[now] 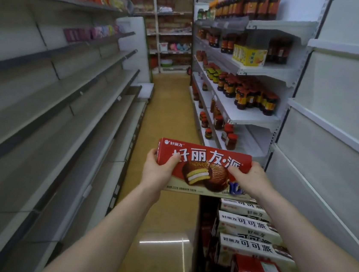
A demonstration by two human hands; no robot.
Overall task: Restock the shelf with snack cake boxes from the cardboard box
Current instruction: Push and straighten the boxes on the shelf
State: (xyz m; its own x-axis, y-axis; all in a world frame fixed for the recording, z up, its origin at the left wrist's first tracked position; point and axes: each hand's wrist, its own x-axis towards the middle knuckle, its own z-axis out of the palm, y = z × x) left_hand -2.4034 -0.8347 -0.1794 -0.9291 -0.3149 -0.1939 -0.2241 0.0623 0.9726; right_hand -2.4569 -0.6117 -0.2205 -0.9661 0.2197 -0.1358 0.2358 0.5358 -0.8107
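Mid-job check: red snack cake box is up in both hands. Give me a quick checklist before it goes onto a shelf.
1. Left hand grips the red snack cake box at its left end: ok.
2. Right hand grips its right end: ok.
3. Box held level, front facing up: ok.
4. White cake boxes already stocked low on the right: ok.
5. Free slot for this box: cannot tell.
6. Aisle floor ahead unobstructed: ok.

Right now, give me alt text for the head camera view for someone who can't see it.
Both hands, left hand and right hand, hold a red snack cake box by its ends in a shop aisle. White snack cake boxes sit stacked below right; sauce jars line the right shelves.
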